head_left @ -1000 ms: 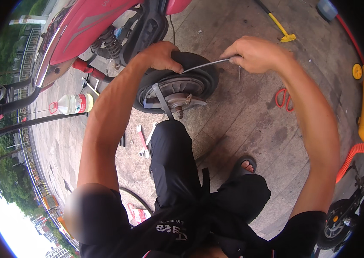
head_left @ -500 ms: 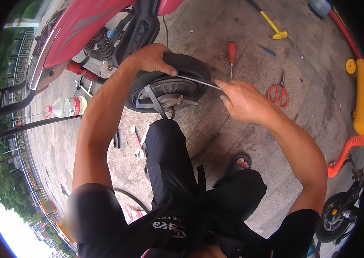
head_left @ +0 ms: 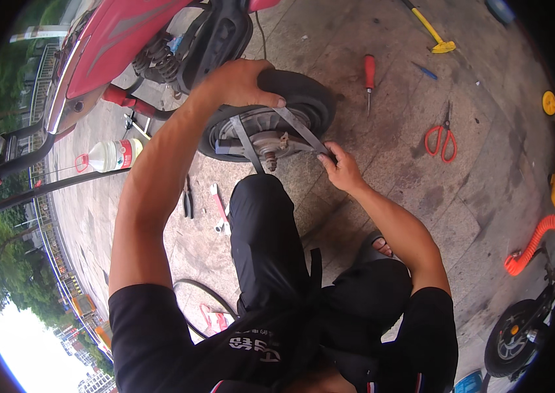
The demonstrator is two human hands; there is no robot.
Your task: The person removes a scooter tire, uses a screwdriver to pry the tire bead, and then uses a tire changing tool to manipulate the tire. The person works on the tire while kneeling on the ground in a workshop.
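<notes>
A black tyre (head_left: pixel 296 86) sits on a wheel hub with a protruding axle (head_left: pixel 271 161). My left hand (head_left: pixel 248 84) grips the top of the tyre, its fingers hidden behind it and its thumb at the rim. By that thumb, a flat metal tyre lever (head_left: pixel 298 128) has its tip at the rim edge. The lever's outer end is in my right hand (head_left: pixel 343 168), fingers closed round it. A second tyre lever (head_left: pixel 246 139) is hooked at the rim further left, its lower end against my knee (head_left: pixel 261 187).
The wheel belongs to a pink scooter (head_left: pixel 117 49). On the paving lie a red screwdriver (head_left: pixel 370 73), red-handled scissors (head_left: pixel 441 139), a yellow hammer (head_left: pixel 443 47), a blue pen-like tool (head_left: pixel 425 71), pliers (head_left: pixel 188 198) and a wrench (head_left: pixel 220 204). A clear bottle (head_left: pixel 112 156) stands left.
My right hand has come down and toward me, swinging the lever from nearly level to a steep slant across the wheel. My left hand stays on the tyre. The whole view has shifted slightly.
</notes>
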